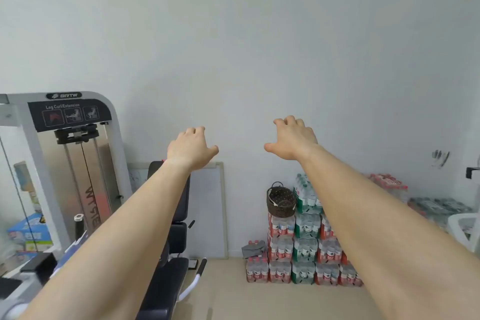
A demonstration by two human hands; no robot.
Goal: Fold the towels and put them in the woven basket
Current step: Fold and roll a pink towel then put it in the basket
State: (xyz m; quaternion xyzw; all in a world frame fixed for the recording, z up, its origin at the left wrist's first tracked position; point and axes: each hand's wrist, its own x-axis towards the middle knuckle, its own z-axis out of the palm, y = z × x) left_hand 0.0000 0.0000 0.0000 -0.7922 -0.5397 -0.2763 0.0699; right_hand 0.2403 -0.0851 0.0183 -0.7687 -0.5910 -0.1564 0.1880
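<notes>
Left hand: we see it raised in front of the wall, arm stretched forward, with the back of the hand toward us. The thumb points to the right and the fingers bend loosely down. Its grip is apart and it holds nothing.
Right hand: it is raised a little higher than the left one and well apart from it. The thumb points to the left and the fingers hang loosely curled. Its grip is also apart, around nothing.
Woven basket: dark brown with a handle, it stands on top of the stack of bottled-water packs, at the left side of the stack, far beyond both hands.
Grey cloth: it lies crumpled on a low pack at the left foot of the stack, below the basket. We think it may be a towel, but it is too small to tell.
Leg machine: it stands at the left and is marked "Leg Curl/Extension".
Black padded seat: it is under the left forearm.
Whiteboard: it leans on the wall between the seat and the stack.
White chair: it is partly seen at the right edge.
</notes>
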